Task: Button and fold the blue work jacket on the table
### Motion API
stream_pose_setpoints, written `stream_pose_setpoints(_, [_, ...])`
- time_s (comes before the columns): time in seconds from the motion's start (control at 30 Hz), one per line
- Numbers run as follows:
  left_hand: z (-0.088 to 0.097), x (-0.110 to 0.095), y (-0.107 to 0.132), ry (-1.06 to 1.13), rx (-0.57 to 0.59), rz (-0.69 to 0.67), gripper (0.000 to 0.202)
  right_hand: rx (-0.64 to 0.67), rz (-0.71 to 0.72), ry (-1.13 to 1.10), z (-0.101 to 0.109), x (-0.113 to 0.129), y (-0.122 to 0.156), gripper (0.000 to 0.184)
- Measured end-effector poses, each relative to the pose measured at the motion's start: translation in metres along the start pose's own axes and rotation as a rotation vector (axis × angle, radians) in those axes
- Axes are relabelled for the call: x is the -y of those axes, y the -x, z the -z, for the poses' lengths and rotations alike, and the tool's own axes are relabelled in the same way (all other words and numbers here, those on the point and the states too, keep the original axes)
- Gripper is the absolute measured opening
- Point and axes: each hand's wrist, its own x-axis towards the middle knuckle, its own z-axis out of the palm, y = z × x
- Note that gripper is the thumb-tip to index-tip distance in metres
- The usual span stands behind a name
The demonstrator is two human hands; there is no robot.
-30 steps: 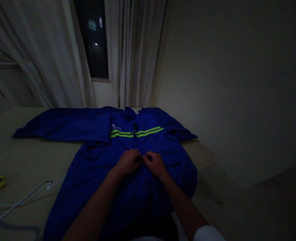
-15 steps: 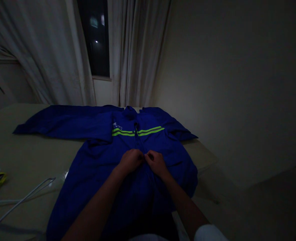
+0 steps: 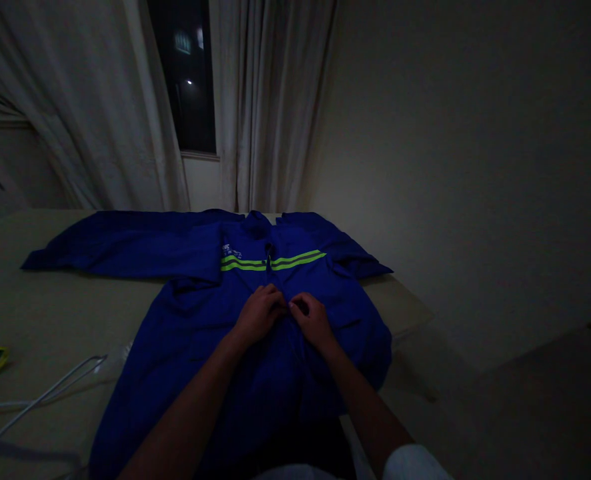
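- The table (image 3: 75, 310) carried the work, a steady base except at its right corner, where the garment seemed to spill past the edge.
- The blue jacket (image 3: 195, 323) lay front up from the far edge toward the near one, its hem lost in the dark; smoothing its folds would likely have let both halves meet evenly.
- One sleeve (image 3: 125, 247) stretched along the far edge toward the left, the other (image 3: 345, 250) toward the right corner, both out of the hands' way.
- A white wire hanger (image 3: 40, 401) sat by the near left corner, apart from the cloth, and was best left there.
- The green stripe (image 3: 298, 260) crossed the chest, its two halves a handy guide for keeping both sides level.
- The left hand (image 3: 261, 312) was curled over the front opening, its tips too hidden to tell whether they gripped.
- The right hand (image 3: 314, 321) had thumb and forefinger pinched, apparently on the cloth at the opening; a light, flat pinch close to the edge probably suited it best.
- Whatever small fastening lay between the fingertips could not be made out.
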Motion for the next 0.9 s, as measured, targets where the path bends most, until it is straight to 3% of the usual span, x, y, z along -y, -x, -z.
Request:
stream_pose_setpoints(0.2, [0.000, 0.018, -0.005, 0.305, -0.008, 0.019, 0.002, 0.123, 0.110, -0.011, 0.000, -0.002, 0.002, 0.027])
stream_pose_setpoints(0.3, [-0.003, 0.023, -0.005, 0.387, 0.009, 0.058, 0.004, 0.109, 0.081, 0.007, -0.002, -0.003, 0.002, 0.018])
stream_pose_setpoints(0.53, [-0.010, 0.025, -0.004, 0.400, -0.027, 0.082, 0.010, 0.056, 0.056, 0.144, -0.006, -0.001, 0.002, 0.014])
stream_pose_setpoints(0.77, [-0.018, 0.036, -0.003, 0.371, -0.013, 0.168, 0.009, 0.165, 0.115, 0.474, -0.007, 0.011, 0.010, 0.011])
stream_pose_setpoints(0.9, [-0.018, 0.039, 0.000, 0.326, 0.002, 0.153, 0.010, 0.214, 0.124, 0.568, -0.006, 0.016, 0.013, 0.022])
